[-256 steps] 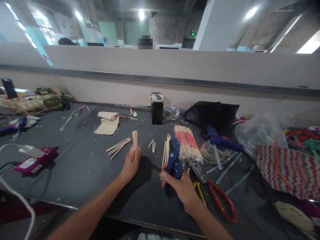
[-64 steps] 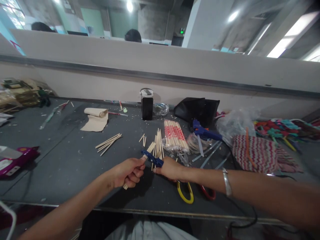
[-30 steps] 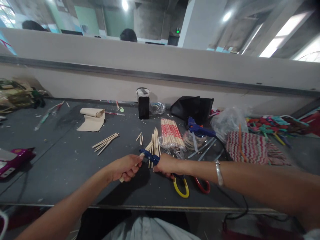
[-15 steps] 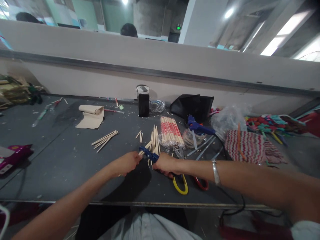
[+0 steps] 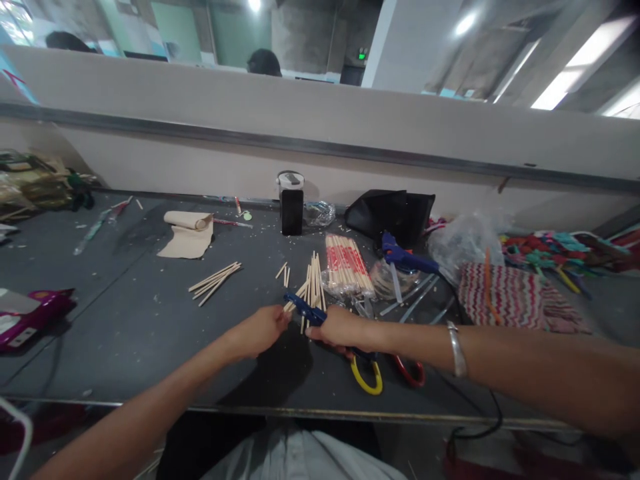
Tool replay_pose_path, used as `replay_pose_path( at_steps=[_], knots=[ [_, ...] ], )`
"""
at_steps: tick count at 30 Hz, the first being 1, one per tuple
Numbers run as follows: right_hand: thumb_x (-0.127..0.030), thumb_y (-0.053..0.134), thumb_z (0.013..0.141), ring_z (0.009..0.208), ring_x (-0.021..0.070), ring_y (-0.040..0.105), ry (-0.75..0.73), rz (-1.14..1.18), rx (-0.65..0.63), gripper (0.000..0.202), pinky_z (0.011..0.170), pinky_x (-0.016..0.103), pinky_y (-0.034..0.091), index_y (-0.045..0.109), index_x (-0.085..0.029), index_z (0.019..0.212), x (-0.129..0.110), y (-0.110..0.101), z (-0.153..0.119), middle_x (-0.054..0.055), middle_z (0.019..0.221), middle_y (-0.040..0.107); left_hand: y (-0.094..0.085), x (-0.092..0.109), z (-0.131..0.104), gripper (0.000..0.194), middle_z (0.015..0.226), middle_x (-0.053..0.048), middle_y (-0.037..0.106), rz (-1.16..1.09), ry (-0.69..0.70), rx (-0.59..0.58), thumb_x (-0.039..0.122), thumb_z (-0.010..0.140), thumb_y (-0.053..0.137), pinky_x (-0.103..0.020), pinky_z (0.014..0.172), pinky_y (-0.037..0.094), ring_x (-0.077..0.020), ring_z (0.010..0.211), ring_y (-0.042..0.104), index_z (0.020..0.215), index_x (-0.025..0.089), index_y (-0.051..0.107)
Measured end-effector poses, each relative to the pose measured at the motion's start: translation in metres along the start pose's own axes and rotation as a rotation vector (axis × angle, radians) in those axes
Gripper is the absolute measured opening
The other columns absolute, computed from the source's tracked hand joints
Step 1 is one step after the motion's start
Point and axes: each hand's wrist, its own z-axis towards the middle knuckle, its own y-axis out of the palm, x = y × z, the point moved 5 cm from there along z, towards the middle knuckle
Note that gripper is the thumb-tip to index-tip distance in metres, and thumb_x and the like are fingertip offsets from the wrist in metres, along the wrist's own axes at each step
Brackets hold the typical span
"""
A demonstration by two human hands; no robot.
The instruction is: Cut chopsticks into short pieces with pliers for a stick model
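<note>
My right hand (image 5: 345,330) is closed around a blue hand cutter (image 5: 306,309) whose head points left. My left hand (image 5: 267,330) is closed on thin wooden sticks (image 5: 289,307), their ends at the cutter's head; how many it holds is hidden. Just behind the cutter lies a loose bundle of longer wooden sticks (image 5: 315,277). Short cut pieces (image 5: 287,275) lie a little to the left of it. A small pile of sticks (image 5: 215,281) rests farther left. Under my right wrist, a yellow handle (image 5: 367,383) and a red handle (image 5: 411,375) stick out, their tools partly hidden.
A packet of sticks (image 5: 349,263), a blue glue gun (image 5: 405,253) and clear glue sticks (image 5: 417,299) lie right of centre. A phone (image 5: 293,212) leans on a white-topped container. Rolled cloth (image 5: 187,235) is at left, a purple device (image 5: 37,313) far left, a woven piece (image 5: 500,293) right.
The whole view has shifted slightly, so everything appears a little farther right. Both hands keep their hold on the sticks and the cutter, with little other visible change.
</note>
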Motion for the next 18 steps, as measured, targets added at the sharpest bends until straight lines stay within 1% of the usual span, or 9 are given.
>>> replay_pose_path(
  at_steps=[2, 4, 6, 9, 10, 14, 18],
  knots=[
    [-0.033, 0.064, 0.072, 0.028, 0.0091, 0.038, -0.017, -0.002, 0.040, 0.027, 0.027, 0.020, 0.030, 0.045, -0.019, 0.059, 0.002, 0.000, 0.002, -0.007, 0.036, 0.041, -0.003, 0.003, 0.001, 0.036, 0.065, -0.005, 0.062, 0.087, 0.010, -0.008, 0.039, 0.089, 0.032, -0.024, 0.052, 0.041, -0.0155, 0.056, 0.055, 0.080, 0.016, 0.057],
    [-0.029, 0.064, 0.071, 0.027, 0.0089, 0.038, -0.024, 0.007, 0.058, 0.025, 0.026, 0.019, 0.029, 0.044, -0.019, 0.058, 0.003, 0.002, 0.003, -0.007, 0.036, 0.041, -0.005, 0.007, 0.003, 0.035, 0.075, -0.009, 0.066, 0.186, 0.025, -0.018, 0.036, 0.090, 0.031, -0.026, 0.059, 0.043, -0.0177, 0.066, 0.059, 0.081, 0.015, 0.058],
    [-0.023, 0.062, 0.069, 0.026, 0.0083, 0.038, -0.025, 0.026, 0.062, 0.022, 0.026, 0.019, 0.028, 0.044, -0.019, 0.057, 0.005, 0.003, 0.004, -0.007, 0.037, 0.041, -0.006, 0.011, 0.006, 0.034, 0.082, -0.011, 0.068, 0.278, 0.044, -0.055, 0.032, 0.090, 0.030, -0.027, 0.064, 0.044, -0.0194, 0.073, 0.062, 0.082, 0.014, 0.059],
    [-0.018, 0.059, 0.067, 0.025, 0.0078, 0.037, -0.020, 0.065, 0.060, 0.020, 0.025, 0.018, 0.027, 0.044, -0.018, 0.055, 0.006, 0.004, 0.005, -0.007, 0.036, 0.040, -0.006, 0.017, 0.011, 0.032, 0.089, -0.013, 0.069, 0.384, 0.076, -0.097, 0.026, 0.089, 0.032, -0.027, 0.067, 0.045, -0.0208, 0.080, 0.065, 0.083, 0.014, 0.061],
    [-0.017, 0.059, 0.067, 0.025, 0.0077, 0.036, -0.017, 0.077, 0.057, 0.020, 0.025, 0.018, 0.027, 0.043, -0.018, 0.055, 0.006, 0.004, 0.006, -0.007, 0.036, 0.039, -0.007, 0.019, 0.012, 0.030, 0.090, -0.014, 0.069, 0.413, 0.082, -0.095, 0.025, 0.089, 0.033, -0.028, 0.067, 0.045, -0.0218, 0.081, 0.065, 0.085, 0.014, 0.061],
    [-0.015, 0.057, 0.066, 0.025, 0.0074, 0.035, 0.000, 0.116, 0.046, 0.019, 0.024, 0.018, 0.027, 0.043, -0.018, 0.054, 0.007, 0.004, 0.007, -0.007, 0.034, 0.038, -0.008, 0.023, 0.011, 0.030, 0.091, -0.019, 0.068, 0.513, 0.070, -0.027, 0.021, 0.087, 0.031, -0.032, 0.067, 0.047, -0.0275, 0.084, 0.066, 0.095, 0.011, 0.059],
    [-0.015, 0.058, 0.066, 0.025, 0.0062, 0.034, 0.004, 0.149, 0.035, 0.018, 0.025, 0.016, 0.028, 0.043, -0.018, 0.056, 0.008, 0.003, 0.008, -0.009, 0.035, 0.037, -0.008, 0.027, 0.009, 0.031, 0.090, -0.020, 0.068, 0.580, 0.049, 0.006, 0.021, 0.087, 0.031, -0.033, 0.068, 0.049, -0.0281, 0.085, 0.067, 0.098, 0.011, 0.058]
  ],
)
